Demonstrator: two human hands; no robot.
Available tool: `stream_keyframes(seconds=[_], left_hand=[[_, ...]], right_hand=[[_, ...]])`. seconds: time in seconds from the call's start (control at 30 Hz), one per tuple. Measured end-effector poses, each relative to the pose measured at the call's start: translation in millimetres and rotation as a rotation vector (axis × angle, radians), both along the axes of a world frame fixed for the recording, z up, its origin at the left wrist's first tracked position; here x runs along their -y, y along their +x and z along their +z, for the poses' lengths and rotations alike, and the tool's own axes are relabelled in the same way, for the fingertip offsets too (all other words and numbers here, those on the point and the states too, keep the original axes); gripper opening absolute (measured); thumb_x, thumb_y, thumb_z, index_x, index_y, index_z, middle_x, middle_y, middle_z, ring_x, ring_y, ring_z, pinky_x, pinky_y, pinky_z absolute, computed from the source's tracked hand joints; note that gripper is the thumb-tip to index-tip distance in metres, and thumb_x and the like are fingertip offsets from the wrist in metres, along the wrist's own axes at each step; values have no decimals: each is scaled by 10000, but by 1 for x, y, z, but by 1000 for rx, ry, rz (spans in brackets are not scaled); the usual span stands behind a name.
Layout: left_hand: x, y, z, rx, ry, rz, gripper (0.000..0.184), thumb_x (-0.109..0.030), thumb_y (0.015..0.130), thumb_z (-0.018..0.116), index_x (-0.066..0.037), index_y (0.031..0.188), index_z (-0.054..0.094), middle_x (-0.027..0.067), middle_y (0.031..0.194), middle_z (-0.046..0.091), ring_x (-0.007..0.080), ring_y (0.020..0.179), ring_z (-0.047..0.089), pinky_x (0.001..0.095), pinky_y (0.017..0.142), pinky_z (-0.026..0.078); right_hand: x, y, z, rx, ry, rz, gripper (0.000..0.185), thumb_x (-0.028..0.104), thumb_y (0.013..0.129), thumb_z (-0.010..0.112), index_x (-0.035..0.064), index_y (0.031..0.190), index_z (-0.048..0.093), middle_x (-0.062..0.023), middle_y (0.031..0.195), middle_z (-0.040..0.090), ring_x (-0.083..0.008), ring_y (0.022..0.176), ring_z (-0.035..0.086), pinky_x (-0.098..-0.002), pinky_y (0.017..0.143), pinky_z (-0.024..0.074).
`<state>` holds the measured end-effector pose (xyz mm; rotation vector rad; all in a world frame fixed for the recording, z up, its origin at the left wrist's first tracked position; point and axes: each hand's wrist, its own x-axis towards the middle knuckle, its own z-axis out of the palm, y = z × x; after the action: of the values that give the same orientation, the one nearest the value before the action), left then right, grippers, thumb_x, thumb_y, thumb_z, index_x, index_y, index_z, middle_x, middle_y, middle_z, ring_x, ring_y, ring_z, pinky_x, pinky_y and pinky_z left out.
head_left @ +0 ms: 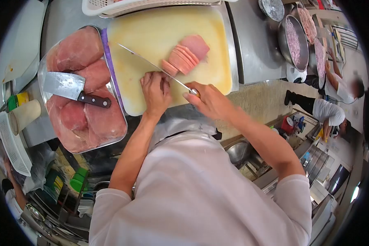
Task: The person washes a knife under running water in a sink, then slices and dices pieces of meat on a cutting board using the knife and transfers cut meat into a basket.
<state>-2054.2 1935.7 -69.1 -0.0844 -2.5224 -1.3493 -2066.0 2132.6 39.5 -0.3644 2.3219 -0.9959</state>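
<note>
My right hand (pixel 209 101) grips the handle of a long, thin knife (pixel 151 64), whose blade slants away to the upper left over the yellowed cutting board (pixel 139 24). Just beyond the blade lie several pink meat slices (pixel 183 58), with a larger piece (pixel 195 46) behind them. My left hand (pixel 156 92) rests on the board at the near side of the blade, its fingers curled down; what lies under them is hidden. Left of the board stands a metal tray of large raw meat pieces (pixel 80 49), with a cleaver (pixel 65 85) lying across them.
A white plastic basket (pixel 94 7) stands behind the board. To the right, metal bowls (pixel 302 61) hold pale pink, minced-looking food. Two people in white shirts (pixel 328 110) are at the far right. A white perforated basket (pixel 14 143) and a green container (pixel 78 179) are at the left.
</note>
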Motion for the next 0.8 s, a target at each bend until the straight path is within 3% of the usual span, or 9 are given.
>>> stream_keyframes(seconds=[0.17,0.4,0.6,0.8], left_hand=[[1,9,2,-31,3,2,125,-46,866,673,-40,985,637,131,960,671,356,977,599,485,889,410],[0,7,-2,-93,-79,7,165,-33,830,700,-53,982,639,120,955,674,353,982,600,483,893,414],[0,7,-2,-86,-15,3,186,4,805,688,-58,974,641,122,949,672,356,980,598,473,893,416],[-1,6,4,-44,15,10,190,37,792,659,-56,957,645,112,935,672,345,968,601,471,887,418]], right_hand=[[9,-1,-8,107,8,-58,459,342,1041,614,-68,1241,661,-261,781,699,-418,776,714,-478,734,541],[5,15,69,132,97,-79,461,342,1036,631,-91,1188,671,-247,770,704,-404,747,706,-475,735,544],[0,22,41,43,69,-51,459,333,1040,617,-94,1205,652,-261,802,713,-433,794,714,-497,780,553],[6,3,27,130,39,-46,463,335,1039,597,-93,1206,651,-262,798,711,-433,808,721,-495,788,559]])
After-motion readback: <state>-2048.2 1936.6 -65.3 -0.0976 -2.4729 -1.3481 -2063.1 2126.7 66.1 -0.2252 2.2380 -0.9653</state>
